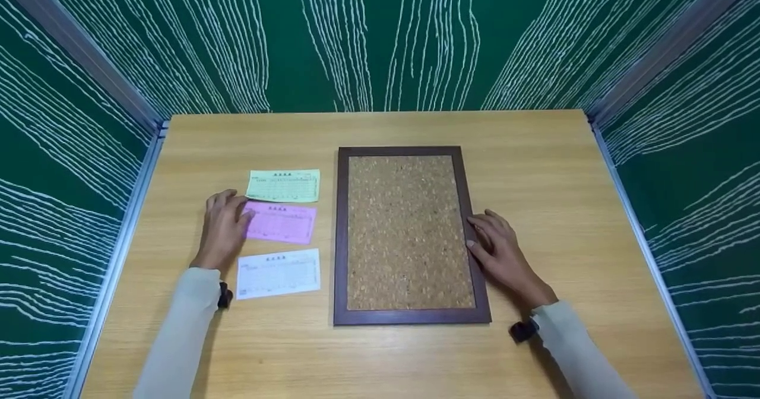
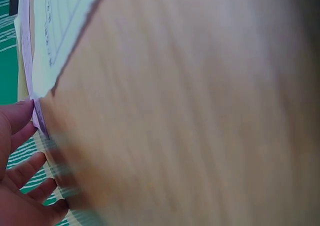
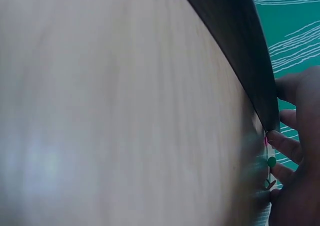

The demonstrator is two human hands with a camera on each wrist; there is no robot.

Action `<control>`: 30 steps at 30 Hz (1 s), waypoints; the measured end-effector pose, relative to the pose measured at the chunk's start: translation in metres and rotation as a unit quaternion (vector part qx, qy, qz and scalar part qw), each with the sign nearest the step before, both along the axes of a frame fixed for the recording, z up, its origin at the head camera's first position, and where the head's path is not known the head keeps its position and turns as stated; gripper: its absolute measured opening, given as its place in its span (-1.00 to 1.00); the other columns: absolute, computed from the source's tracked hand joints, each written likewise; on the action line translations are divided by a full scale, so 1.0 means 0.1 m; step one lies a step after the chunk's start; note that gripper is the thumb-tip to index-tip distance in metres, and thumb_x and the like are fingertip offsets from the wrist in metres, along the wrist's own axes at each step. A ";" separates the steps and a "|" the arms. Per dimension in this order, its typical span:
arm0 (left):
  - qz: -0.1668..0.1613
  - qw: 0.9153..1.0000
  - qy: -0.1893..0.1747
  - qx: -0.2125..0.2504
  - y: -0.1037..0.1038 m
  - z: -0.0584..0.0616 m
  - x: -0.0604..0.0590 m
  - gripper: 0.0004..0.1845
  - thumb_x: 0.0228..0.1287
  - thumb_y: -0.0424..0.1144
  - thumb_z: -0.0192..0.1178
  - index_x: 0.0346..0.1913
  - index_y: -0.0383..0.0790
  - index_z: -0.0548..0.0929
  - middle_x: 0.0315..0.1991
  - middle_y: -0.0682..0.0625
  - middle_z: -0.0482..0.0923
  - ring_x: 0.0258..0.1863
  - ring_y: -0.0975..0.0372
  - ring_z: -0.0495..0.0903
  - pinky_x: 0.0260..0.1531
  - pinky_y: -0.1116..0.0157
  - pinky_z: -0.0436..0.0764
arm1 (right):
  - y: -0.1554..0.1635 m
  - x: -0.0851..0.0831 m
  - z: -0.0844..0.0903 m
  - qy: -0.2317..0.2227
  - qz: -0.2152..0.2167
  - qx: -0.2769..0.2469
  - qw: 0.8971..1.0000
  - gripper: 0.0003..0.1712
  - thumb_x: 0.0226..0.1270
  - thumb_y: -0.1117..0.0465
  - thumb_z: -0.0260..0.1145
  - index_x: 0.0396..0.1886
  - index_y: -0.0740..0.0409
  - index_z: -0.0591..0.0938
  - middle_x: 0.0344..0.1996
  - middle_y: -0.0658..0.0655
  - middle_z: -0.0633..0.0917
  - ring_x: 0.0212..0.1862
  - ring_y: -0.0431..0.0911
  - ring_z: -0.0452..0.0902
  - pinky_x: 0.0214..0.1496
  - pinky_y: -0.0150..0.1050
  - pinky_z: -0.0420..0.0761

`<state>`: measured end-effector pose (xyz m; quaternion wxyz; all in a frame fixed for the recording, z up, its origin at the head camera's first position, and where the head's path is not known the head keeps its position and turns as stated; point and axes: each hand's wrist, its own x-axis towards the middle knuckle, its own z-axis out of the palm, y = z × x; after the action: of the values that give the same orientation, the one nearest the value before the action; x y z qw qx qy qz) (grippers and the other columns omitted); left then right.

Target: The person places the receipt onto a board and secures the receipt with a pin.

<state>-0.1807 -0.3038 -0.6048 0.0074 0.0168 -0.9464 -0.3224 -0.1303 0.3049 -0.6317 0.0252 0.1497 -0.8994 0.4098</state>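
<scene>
Three printed form slips lie in a column on the left: green (image 1: 284,186), pink (image 1: 282,224) and pale blue-white (image 1: 279,273). My left hand (image 1: 224,224) pinches the left end of the pink slip between thumb and finger; the left wrist view shows the pink edge at the thumb (image 2: 17,116). The green slip's lower corner overlaps the fingertips there. A cork board (image 1: 409,233) in a dark brown frame lies flat to the right. My right hand (image 1: 502,250) touches the frame's right edge with thumb and fingertips, fingers loosely bent.
Beside the right fingers, the right wrist view shows small pins, one with a green head (image 3: 271,161). The wooden table (image 1: 380,360) is bounded at the back and sides by green walls (image 1: 392,43) with white lines. Dark cameras are strapped to both wrists.
</scene>
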 end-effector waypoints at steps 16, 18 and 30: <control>0.000 0.998 0.059 -0.006 -0.01 0.02 -0.06 -0.88 0.57 -0.55 0.18 0.02 -0.52 0.68 0.35 -0.42 0.47 0.50 -0.28 0.30 0.53 -0.24 0.34 | 0.00 0.02 -0.01 -0.007 -0.003 0.007 1.000 -0.39 0.62 0.15 0.42 0.57 0.15 0.56 0.53 0.26 0.54 0.72 0.29 0.07 0.68 0.49 -0.08; 0.004 0.998 0.059 0.002 -0.01 0.03 -0.07 -0.88 0.59 -0.54 0.18 0.01 -0.52 0.69 0.29 -0.40 0.51 0.46 -0.25 0.34 0.48 -0.22 0.39 | 0.01 0.02 -0.01 -0.008 -0.003 0.008 1.000 -0.38 0.63 0.13 0.41 0.58 0.15 0.56 0.54 0.26 0.53 0.72 0.29 0.07 0.68 0.49 -0.08; 0.013 0.998 0.037 0.057 -0.03 0.21 -0.03 -0.86 0.63 -0.52 0.15 0.02 -0.42 0.71 -0.03 -0.28 0.75 -0.04 -0.03 0.69 -0.03 0.10 0.66 | 0.02 0.01 -0.02 -0.004 -0.004 0.011 1.000 -0.39 0.62 0.14 0.41 0.56 0.14 0.57 0.53 0.27 0.54 0.71 0.30 0.08 0.68 0.48 -0.09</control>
<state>-0.1836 -0.3072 -0.5839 0.0452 0.0172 -0.9255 -0.3758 -0.1291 0.3064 -0.6333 0.0212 0.1450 -0.9044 0.4006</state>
